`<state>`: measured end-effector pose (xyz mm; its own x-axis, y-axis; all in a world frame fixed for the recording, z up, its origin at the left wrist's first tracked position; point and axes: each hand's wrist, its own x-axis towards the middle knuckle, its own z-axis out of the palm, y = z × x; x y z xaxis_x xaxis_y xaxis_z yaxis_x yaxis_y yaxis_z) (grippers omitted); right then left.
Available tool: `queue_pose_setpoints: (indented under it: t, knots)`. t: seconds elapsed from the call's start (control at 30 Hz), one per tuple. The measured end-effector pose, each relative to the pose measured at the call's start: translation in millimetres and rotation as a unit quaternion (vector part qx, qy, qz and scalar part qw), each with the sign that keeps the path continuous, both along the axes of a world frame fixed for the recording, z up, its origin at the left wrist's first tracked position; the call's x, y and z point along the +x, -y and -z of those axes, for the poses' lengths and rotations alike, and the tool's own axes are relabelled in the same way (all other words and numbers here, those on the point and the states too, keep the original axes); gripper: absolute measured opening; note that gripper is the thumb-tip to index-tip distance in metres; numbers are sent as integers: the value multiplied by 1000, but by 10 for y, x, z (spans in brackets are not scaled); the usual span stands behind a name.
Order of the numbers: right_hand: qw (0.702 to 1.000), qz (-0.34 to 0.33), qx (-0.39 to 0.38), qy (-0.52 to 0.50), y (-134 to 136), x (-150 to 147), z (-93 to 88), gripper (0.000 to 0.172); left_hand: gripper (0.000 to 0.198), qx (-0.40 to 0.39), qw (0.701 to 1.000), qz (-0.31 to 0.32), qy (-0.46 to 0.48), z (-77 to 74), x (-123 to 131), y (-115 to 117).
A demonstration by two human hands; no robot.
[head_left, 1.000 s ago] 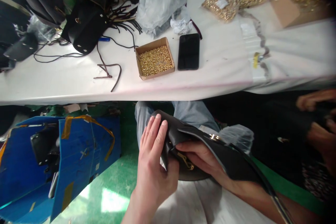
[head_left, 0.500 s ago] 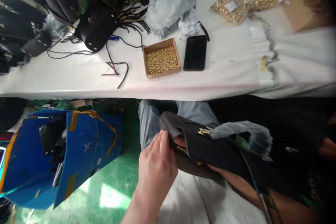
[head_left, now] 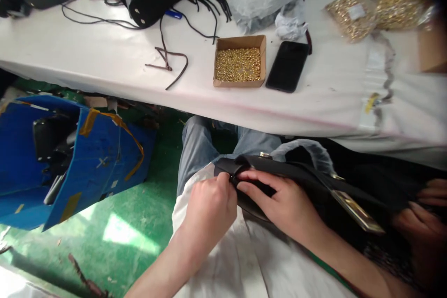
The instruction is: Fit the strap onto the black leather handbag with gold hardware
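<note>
A dark handbag [head_left: 307, 171] lies across my lap, its handle [head_left: 319, 156] wrapped in clear plastic. My left hand [head_left: 212, 205] is closed on the bag's near left corner, with fingers curled and knuckles up. My right hand [head_left: 284, 198] reaches in from the right and pinches the bag's edge beside the left hand, thumb and index finger close together. What lies between the fingertips is mostly hidden. A gold-coloured metal plate [head_left: 359, 212] shows on the bag's right part, below the handle.
On the white-covered table [head_left: 115, 67] are a cardboard box of small gold-coloured parts [head_left: 239, 64], a phone [head_left: 289, 66] and bags of gold parts [head_left: 352, 15]. A blue bin [head_left: 104, 163] with dark pieces stands left. Another person's hands [head_left: 424, 214] are at the right edge.
My right hand has come out of the bag's inside to its left edge, beside the left hand. The bag has turned with its opening more upward; the view has shifted.
</note>
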<state>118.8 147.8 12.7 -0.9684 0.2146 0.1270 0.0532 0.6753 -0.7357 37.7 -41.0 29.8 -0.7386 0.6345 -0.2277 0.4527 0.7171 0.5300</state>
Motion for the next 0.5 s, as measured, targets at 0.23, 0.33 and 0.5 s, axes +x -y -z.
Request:
queue_pose_setpoints:
  t: [0.23, 0.33, 0.5]
  knots:
    - [990, -123, 54, 35, 17, 97, 44, 35, 22, 7, 999, -42, 26, 193, 57, 29]
    - [983, -130, 116, 56, 101, 98, 74, 31, 19, 17, 998, -48, 42, 218, 82, 46]
    - [956, -129, 262, 37, 174, 99, 138, 19, 13, 64, 991, -51, 109, 224, 104, 82]
